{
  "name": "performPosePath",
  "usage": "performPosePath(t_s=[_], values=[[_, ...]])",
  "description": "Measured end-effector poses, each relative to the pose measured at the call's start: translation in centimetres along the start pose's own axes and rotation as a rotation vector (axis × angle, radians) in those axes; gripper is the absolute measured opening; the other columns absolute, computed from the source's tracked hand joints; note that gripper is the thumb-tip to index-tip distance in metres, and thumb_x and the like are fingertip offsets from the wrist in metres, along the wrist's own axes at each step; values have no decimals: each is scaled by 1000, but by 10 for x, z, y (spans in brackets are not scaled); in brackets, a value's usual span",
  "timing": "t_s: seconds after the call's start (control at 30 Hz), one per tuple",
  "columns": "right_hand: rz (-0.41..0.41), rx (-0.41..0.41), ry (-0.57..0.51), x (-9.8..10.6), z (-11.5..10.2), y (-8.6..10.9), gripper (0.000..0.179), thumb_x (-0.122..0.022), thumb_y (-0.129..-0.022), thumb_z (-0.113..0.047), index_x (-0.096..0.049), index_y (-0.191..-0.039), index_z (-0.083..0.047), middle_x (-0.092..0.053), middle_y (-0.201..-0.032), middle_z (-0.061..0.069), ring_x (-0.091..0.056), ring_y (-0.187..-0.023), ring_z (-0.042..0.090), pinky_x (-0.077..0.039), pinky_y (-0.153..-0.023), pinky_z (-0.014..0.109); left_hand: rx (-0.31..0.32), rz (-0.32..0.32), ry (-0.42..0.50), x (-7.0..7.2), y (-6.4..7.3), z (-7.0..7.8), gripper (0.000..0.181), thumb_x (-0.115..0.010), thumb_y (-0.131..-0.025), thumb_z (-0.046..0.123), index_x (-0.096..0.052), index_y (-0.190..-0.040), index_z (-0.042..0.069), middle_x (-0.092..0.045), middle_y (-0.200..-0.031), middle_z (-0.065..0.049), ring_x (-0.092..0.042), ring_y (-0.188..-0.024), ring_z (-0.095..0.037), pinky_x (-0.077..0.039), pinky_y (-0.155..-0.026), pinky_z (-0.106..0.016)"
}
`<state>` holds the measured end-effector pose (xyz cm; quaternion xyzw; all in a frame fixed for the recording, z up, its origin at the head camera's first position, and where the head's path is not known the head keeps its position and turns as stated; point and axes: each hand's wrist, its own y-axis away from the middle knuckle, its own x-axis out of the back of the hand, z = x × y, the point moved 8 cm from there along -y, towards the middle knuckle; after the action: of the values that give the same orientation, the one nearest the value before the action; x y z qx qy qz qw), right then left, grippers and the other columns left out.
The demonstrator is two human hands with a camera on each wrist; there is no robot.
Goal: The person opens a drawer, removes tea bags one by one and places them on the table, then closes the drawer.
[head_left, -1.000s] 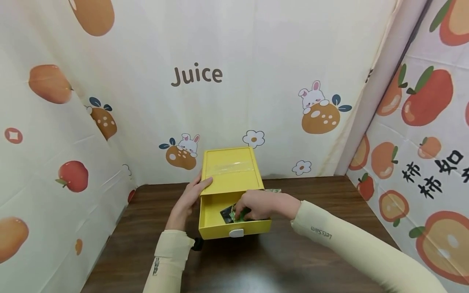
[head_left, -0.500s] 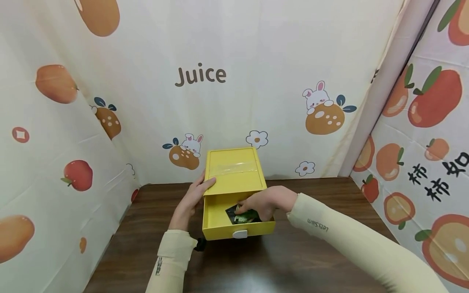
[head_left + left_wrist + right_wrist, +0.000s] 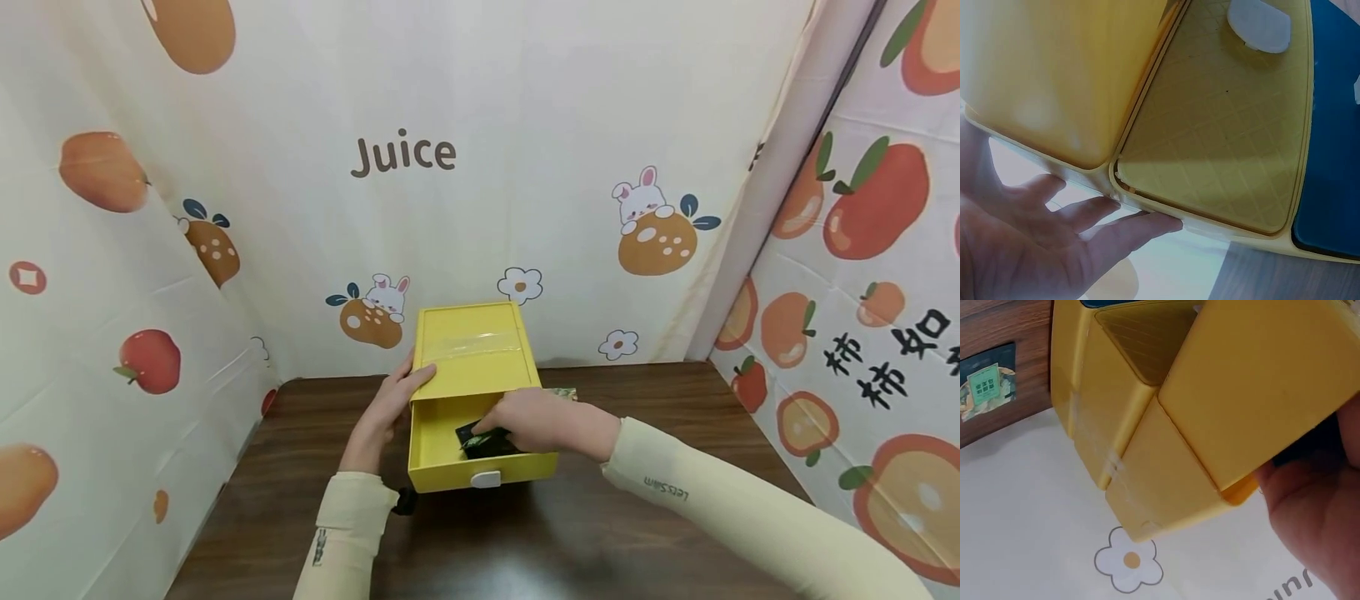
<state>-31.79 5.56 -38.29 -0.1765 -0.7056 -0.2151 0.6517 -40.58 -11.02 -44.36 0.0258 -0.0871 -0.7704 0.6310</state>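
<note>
A yellow drawer box point(image 3: 476, 321) stands against the curtain, its top drawer point(image 3: 442, 477) pulled out toward me. My left hand point(image 3: 382, 412) steadies the box from the left, thumb over the top edge; the left wrist view shows its fingers point(image 3: 1138, 234) stretched along the side wall. Inside the drawer lies a dark flat packet point(image 3: 491, 447) with a little green showing. Over it is my right hand point(image 3: 532, 419), index finger reaching onto the packet. The remaining fingers are hidden, so whether they pinch it is unclear. In the right wrist view, this hand point(image 3: 1319, 506) reaches in over the drawer's side.
Another packet with a green label point(image 3: 985, 387) lies on the wooden table point(image 3: 1004, 322) to the right of the box. Below the top drawer are a further yellow drawer front point(image 3: 1222, 125) and a blue one point(image 3: 1335, 156). Printed curtains point(image 3: 300, 208) enclose the back and sides.
My right hand stays in the drawer and shifts over the packets; the green print visible half a second ago is now mostly covered or turned away. The left hand keeps its place on the box.
</note>
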Motion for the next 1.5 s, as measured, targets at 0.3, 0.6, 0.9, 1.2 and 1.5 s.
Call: performPosePath(t_s=[0.3, 0.6, 0.9, 1.2, 1.5], values=[[148, 34, -5, 26, -4, 18, 44, -59, -90, 3, -67, -126, -20, -68, -113, -11, -61, -90, 3, -51, -78, 24, -3, -3, -16, 2, -2, -2, 69, -62, -91, 53, -25, -150, 49, -67, -95, -17, -67, -71, -26, -53, -59, -36], [264, 1, 1, 45, 7, 52, 43, -65, -88, -2, -65, -128, -17, -68, -114, -4, -64, -94, 11, -52, -80, 31, 11, -64, 41, 0, -2, 0, 73, -61, -93, 51, -18, -152, 48, -63, -112, -17, -68, -89, -31, -55, -74, -45], [388, -69, -38, 65, 31, 95, 38, -63, -90, -1, -66, -126, -12, -68, -116, 0, -64, -88, 8, -53, -74, 30, 6, -58, 27, 0, -3, 1, 73, -62, -91, 53, -20, -151, 49, -63, -107, -17, -68, -88, -33, -55, -73, -46], [395, -248, -58, 42, 77, 127, 43, -60, -87, 6, -65, -127, -9, -69, -102, 0, -41, -59, 5, -39, -56, 24, 18, -106, 74, -3, -2, 0, 73, -64, -90, 53, -21, -149, 53, -63, -110, -19, -67, -91, -38, -55, -72, -50], [439, -332, -61, 4, 117, 130, 47, -62, -85, 9, -68, -126, -13, -71, -100, 4, -40, -56, 6, -38, -54, 26, 35, -104, 62, -4, -1, -3, 73, -64, -90, 54, -20, -148, 55, -62, -109, -21, -68, -87, -37, -55, -70, -51]])
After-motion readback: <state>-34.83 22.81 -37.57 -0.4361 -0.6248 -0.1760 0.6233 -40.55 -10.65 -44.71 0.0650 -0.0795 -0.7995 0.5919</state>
